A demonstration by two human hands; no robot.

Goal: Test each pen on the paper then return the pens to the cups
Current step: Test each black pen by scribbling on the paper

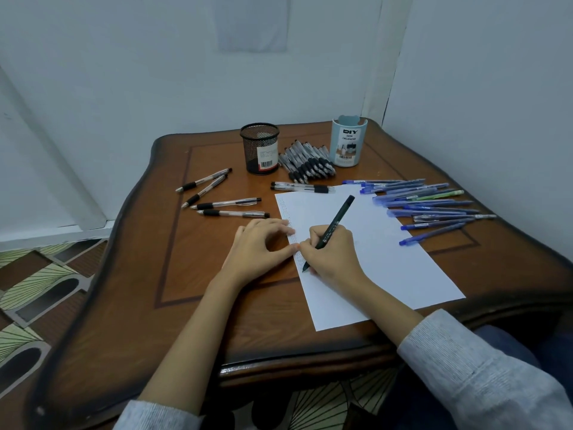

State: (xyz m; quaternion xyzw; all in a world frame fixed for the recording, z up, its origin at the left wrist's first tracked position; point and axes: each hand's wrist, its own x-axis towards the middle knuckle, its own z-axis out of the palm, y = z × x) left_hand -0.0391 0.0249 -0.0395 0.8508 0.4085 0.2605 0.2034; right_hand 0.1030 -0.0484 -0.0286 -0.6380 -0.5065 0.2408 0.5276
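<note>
At the paper's (387, 243) left edge, my right hand (333, 256) pinches the pen (336, 223), its tip on the paper. My left hand (257, 243) grips nothing, fingertips pressing the margin flat. I'd make one short, light stroke below the marks (290, 226), with the paper pinned.

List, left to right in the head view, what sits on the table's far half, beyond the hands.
four loose clear pens → black mesh cup → heap of black-grip pens → pale blue organizer cup → spread of blue pens
</note>
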